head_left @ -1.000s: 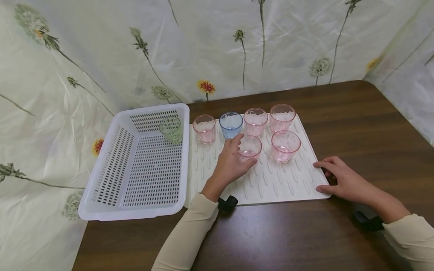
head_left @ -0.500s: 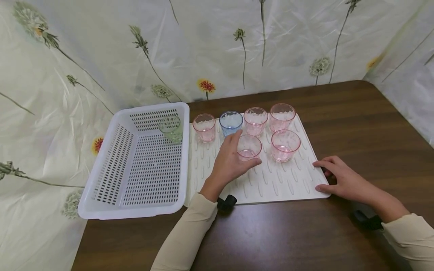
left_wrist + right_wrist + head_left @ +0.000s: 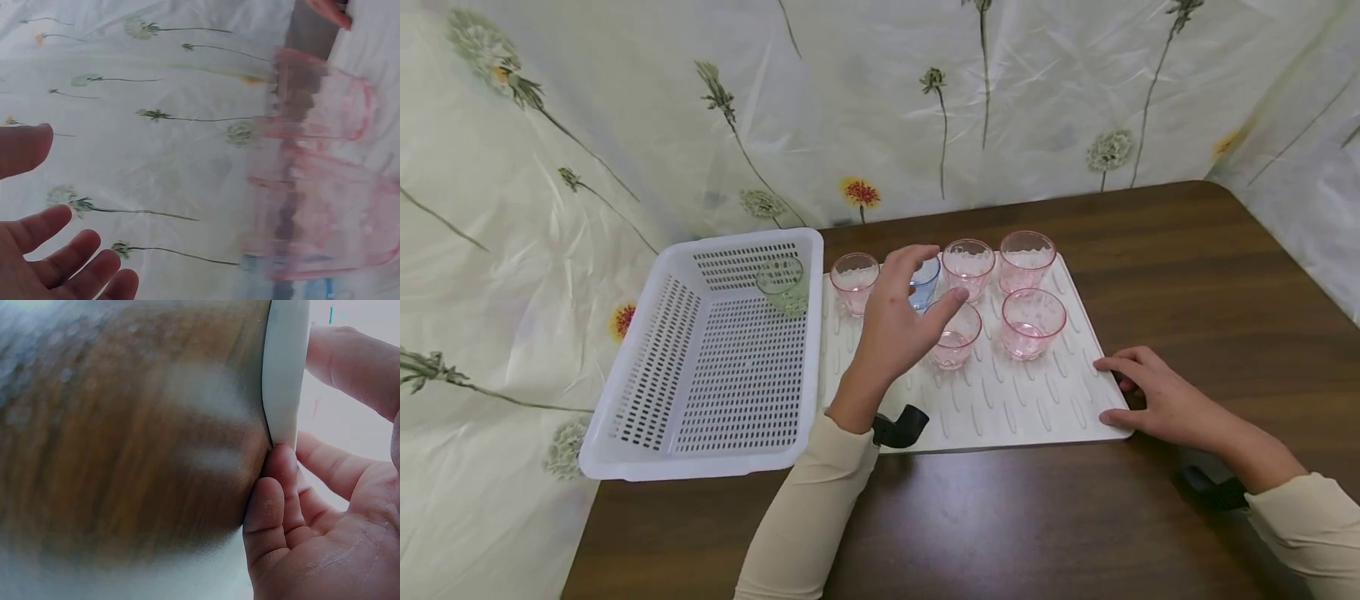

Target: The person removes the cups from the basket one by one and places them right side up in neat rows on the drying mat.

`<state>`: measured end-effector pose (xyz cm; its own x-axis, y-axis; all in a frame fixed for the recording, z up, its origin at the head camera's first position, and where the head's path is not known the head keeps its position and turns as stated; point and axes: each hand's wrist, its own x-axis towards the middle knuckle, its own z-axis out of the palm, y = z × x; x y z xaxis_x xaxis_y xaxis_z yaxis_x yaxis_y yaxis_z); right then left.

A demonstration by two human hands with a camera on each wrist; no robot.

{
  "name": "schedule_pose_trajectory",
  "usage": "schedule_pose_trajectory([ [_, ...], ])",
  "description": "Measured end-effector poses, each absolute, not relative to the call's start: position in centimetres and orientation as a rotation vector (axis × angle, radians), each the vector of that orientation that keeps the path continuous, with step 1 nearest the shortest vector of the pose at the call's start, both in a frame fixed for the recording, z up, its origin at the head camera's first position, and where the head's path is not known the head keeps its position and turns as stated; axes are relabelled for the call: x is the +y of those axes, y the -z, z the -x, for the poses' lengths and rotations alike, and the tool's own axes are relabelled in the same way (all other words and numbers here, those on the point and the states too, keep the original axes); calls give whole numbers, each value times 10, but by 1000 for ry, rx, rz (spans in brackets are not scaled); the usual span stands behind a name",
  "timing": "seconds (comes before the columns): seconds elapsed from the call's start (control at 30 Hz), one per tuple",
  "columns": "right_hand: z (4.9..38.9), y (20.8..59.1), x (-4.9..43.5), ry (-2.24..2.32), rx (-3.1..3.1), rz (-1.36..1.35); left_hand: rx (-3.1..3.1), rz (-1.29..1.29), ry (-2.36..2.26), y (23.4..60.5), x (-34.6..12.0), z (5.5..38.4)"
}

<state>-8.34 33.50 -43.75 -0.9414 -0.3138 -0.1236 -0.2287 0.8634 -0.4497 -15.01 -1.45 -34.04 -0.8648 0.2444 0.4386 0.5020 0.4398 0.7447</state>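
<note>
My left hand (image 3: 887, 321) is raised over the near-left pink glass (image 3: 953, 357), thumb and fingers spread apart with nothing between them. It partly covers the blue glass (image 3: 927, 283) behind. In the left wrist view the fingers (image 3: 94, 269) stand apart from the blurred pink glasses. Along the right edge of a white ribbed draining tray (image 3: 1000, 417), my right hand (image 3: 1157, 396) holds on. Its thumb lies on the tray's top, while curled fingers (image 3: 264, 506) press the side in the right wrist view. Several upright pink glasses (image 3: 1033, 321) stand on the tray.
A white perforated basket (image 3: 593, 417) is at the tray's left, with a green glass (image 3: 784, 287) in its back right corner. Brown wooden table (image 3: 1000, 525) surrounds both. A flowered curtain (image 3: 1000, 108) hangs close behind the table.
My left hand has let go of the near-left pink glass and risen up and back, slightly left. That glass stays on the tray. The right hand has kept its place.
</note>
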Motion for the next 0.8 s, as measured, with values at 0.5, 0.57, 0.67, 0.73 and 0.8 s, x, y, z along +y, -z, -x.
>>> schedule_pose_trajectory([
  [0.5, 84, 438, 336, 653, 2871, 445, -2537, 503, 1286, 277, -56, 190],
  [0.57, 84, 438, 335, 653, 2871, 444, -2580, 464, 1247, 278, -69, 197],
  [0.67, 84, 438, 335, 642, 2873, 446, -2660, 405, 1188, 283, -90, 208],
  [0.73, 84, 438, 335, 639, 2873, 445, -2728, 356, 1160, 286, -105, 214],
  [0.8, 85, 438, 335, 636, 2867, 442, -2773, 305, 1148, 290, -119, 221],
])
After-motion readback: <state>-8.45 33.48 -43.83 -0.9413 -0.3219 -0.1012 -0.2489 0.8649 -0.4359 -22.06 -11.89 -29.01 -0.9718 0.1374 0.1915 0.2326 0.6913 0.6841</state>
